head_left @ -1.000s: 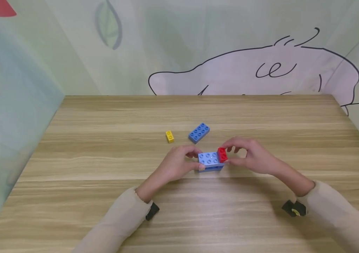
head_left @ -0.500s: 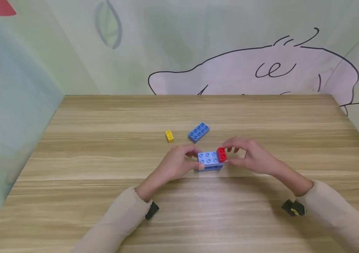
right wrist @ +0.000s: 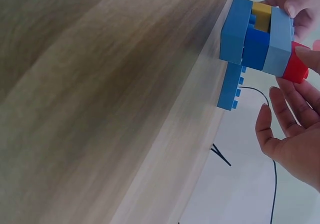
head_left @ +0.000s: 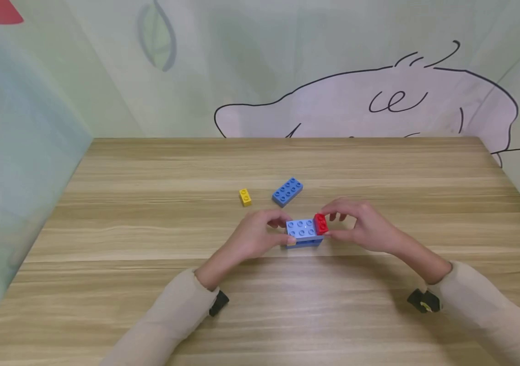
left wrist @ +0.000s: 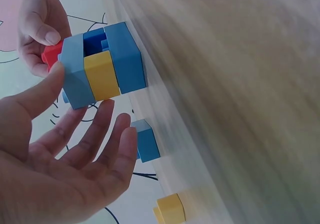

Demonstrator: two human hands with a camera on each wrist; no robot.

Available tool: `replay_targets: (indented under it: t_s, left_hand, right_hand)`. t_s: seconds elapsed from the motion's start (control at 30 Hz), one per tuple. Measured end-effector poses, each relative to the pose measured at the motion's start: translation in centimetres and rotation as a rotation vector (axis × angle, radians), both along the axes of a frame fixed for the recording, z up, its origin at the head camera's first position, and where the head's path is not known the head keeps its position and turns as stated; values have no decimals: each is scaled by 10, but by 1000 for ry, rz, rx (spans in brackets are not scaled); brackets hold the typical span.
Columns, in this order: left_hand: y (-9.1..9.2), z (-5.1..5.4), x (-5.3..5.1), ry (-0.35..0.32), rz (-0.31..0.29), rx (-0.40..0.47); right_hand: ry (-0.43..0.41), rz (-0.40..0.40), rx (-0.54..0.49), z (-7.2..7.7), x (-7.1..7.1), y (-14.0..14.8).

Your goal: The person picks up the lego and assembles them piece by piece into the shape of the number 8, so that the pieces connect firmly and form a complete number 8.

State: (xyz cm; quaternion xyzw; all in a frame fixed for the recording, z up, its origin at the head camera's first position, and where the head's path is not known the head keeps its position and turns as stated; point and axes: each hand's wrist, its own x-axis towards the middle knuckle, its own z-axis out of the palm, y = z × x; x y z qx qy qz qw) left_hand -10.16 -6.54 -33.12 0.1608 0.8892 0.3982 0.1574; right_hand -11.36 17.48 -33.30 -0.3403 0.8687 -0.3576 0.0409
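A small stack of toy building bricks stands on the table in front of me. Its top is a light blue brick [head_left: 300,230], with a red two-stud brick [head_left: 321,223] on its right end. Beneath, the wrist views show a yellow brick [left wrist: 101,73] and a dark blue brick [right wrist: 256,49], a gap between them, over a blue base brick [left wrist: 126,57]. My left hand [head_left: 257,235] holds the left end of the light blue brick between thumb and fingers. The red brick is pinched by my right hand [head_left: 370,226], its other fingers loosely bent.
Behind the stack lie a loose blue brick [head_left: 287,192] with several studs and, left of it, a loose yellow two-stud brick [head_left: 245,197]. The wood-grain table [head_left: 150,213] meets a wall [head_left: 260,61] with drawings at its far edge.
Hardly anything differs: both hands keep their hold on the stack, and the bricks stay in the same arrangement. The whole head view has shifted very slightly.
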Motion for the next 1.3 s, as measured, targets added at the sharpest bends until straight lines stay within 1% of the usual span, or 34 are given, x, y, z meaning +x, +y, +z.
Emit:
replay_targets:
  t_s: [0.07, 0.17, 0.27, 0.3, 0.33, 0.43, 0.53, 0.63, 0.7, 0.87, 0.97, 1.07, 1.3]
  left_hand:
    - [-2, 0, -1, 2, -12, 4]
    - [-6, -2, -4, -17, -29, 15]
    - [-15, -2, -10, -36, -40, 35]
    - [-19, -2, -13, -42, -34, 38]
    - [-23, -1, -16, -34, -25, 40]
    - [-35, 1, -27, 24, 32, 23]
    - [-49, 0, -38, 70, 126, -5]
    - [-59, -4, -47, 55, 189, -24]
    - [-62, -6, -51, 39, 202, -39]
    - [-66, -11, -59, 19, 197, -84]
    - [-65, -13, -61, 2, 195, -108]
    - [-65, -13, -63, -12, 196, -114]
    - [-63, -14, -64, 6, 182, -127]
  right_hand:
    - [2, -2, 2, 0, 0, 0]
    - [5, -3, 4, 0, 0, 0]
    - [11, -4, 10, 0, 0, 0]
    - [10, -5, 12, 0, 0, -1]
    - [9, -5, 13, 1, 0, -1]
    - [0, -11, 17, 1, 0, 0]
    - [-8, -15, 18, 1, 0, 1]
    - [-3, -14, 16, 1, 0, 1]
    - [-1, -12, 13, 1, 0, 1]
    - [9, -9, 3, 0, 0, 1]
    - [9, -11, 5, -1, 0, 0]
    - [6, -13, 6, -1, 0, -1]
    - [2, -21, 12, 0, 0, -2]
